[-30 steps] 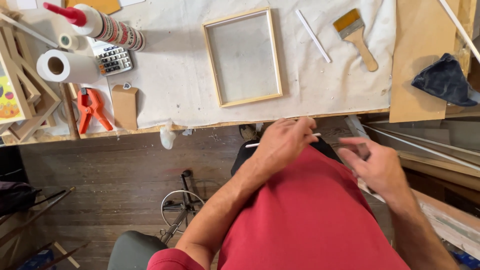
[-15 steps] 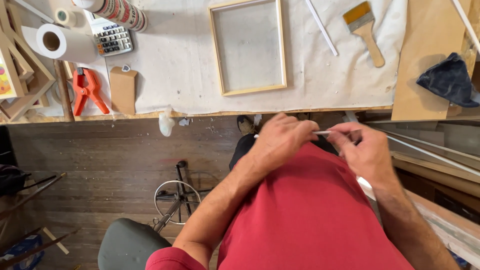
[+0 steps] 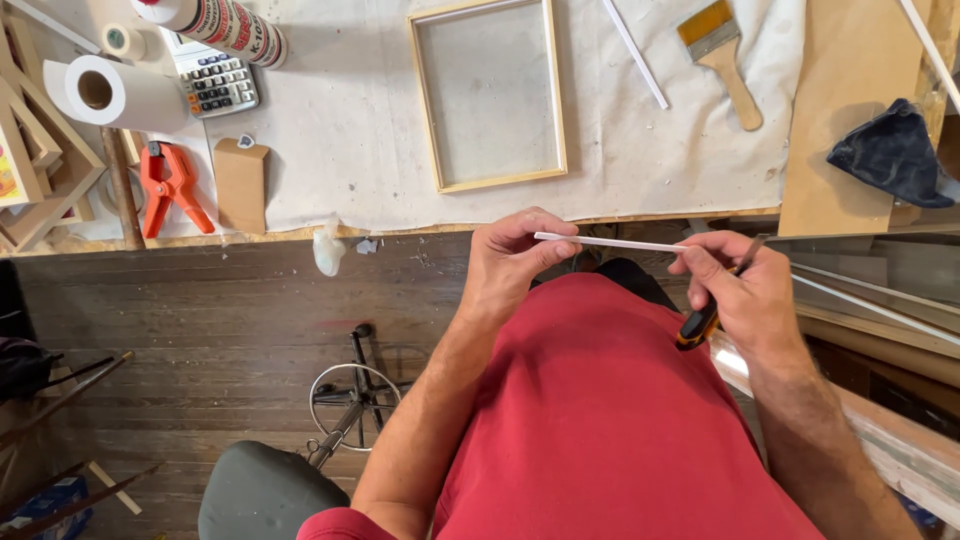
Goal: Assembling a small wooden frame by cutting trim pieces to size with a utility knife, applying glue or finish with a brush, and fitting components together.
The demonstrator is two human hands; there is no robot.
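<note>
Thin white strip (image 3: 610,242) held level in the air above the lap, just near of the table edge (image 3: 400,232). Left hand (image 3: 515,262) pinches its left end between thumb and fingertips, other fingers curled in. Right hand (image 3: 745,290) is closed round a knife-like tool with orange-and-black handle (image 3: 697,326), fingertips touching the strip's right end. Blade end hidden behind the fingers, can't tell if it meets the strip.

Doing it well, as I judge: keep the strip taut and level between both hands, left pinch close to the end so it doesn't bend, tool worked away from the left fingers and away from the red shirt (image 3: 610,420), light strokes since the strip looks thin and likely to snap.

Outward: far of the hands, on the white cloth (image 3: 340,120), an open wooden frame (image 3: 488,95), nothing inside it but cloth. Another white strip (image 3: 634,52) right of the frame, then a paintbrush (image 3: 722,52). Far left: sealant tube (image 3: 215,22), calculator (image 3: 215,85), paper roll (image 3: 115,92), tape roll (image 3: 125,40), orange clamp (image 3: 170,185), small wood block (image 3: 241,182). Dark cloth (image 3: 890,152) far right on a board. No true containers in view; contents none to report.
</note>
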